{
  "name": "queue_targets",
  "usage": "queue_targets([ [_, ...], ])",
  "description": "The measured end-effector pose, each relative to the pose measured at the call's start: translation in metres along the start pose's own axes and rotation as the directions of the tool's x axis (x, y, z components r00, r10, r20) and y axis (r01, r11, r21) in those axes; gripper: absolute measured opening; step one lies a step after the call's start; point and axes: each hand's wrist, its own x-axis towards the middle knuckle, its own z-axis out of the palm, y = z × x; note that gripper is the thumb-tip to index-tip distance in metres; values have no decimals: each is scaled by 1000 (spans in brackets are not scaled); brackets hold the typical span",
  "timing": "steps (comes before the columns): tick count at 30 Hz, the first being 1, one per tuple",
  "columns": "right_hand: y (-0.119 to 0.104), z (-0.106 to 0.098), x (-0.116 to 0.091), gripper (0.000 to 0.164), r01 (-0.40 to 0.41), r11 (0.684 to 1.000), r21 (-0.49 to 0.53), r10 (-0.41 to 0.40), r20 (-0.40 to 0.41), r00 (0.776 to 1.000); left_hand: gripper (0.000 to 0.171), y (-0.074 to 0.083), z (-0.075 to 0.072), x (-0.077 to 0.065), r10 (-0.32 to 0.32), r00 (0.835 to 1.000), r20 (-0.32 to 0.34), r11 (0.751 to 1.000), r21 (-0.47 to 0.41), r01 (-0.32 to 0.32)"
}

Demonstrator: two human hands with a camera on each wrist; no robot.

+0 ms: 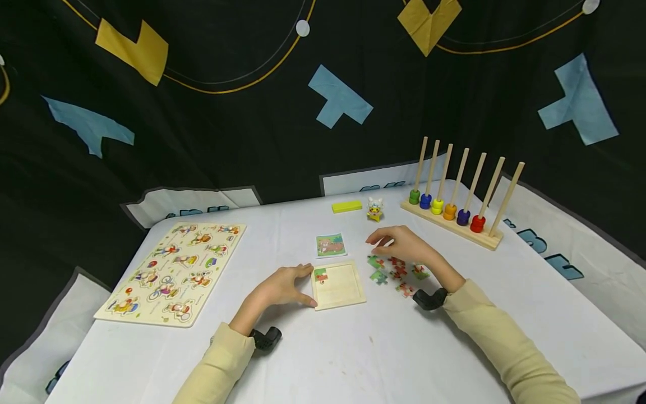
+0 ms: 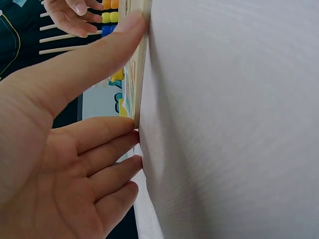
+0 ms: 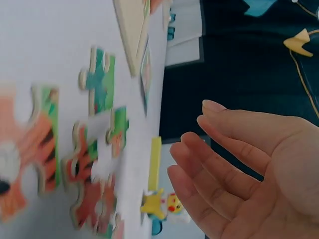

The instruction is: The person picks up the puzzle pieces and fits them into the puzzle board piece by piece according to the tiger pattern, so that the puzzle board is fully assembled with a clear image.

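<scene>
Black cloth [image 1: 227,140] hangs behind the white table [image 1: 313,359]. My left fingers [image 2: 102,133], spread, brace the wooden tray [image 1: 343,289]; my right fingers [image 3: 222,165], loosely curved, empty, hang near the loose puzzle pieces [image 1: 397,270]. One corner piece [image 1: 320,274] sits inside, so I judge I'm choosing another, which calls for a pinch. My right wrist view crops the tray.

So from where I'm standing, the whole back of the room is black cloth [image 1: 242,140], kinda wrinkled, dotted with blue patches [image 1: 339,98] and yellow patches [image 1: 133,54], plus drooping yellow lines [image 1: 219,92] with white dots [image 1: 303,28]. White panels [image 1: 207,197] with chunky blue lettering [image 1: 532,240] run along the bottom. The table [image 1: 353,359] is covered in white, with pretty soft shadows on it.
</scene>
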Motion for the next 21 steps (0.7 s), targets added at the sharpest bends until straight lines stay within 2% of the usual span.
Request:
queue_targets([
  [2,5,0,0,29,-6,1000,-1,6,13,1000,92,0,0,0,-1,1000,-1,1000,-3,1],
  [9,20,6,-1,31,-23,999,-47,29,133,991,92,0,1,0,10,1000,2,1000,-4,-10],
  [21,19,10,0,40,-32,997,-65,41,142,989,91,0,0,0,6,1000,-3,1000,-5,-6],
])
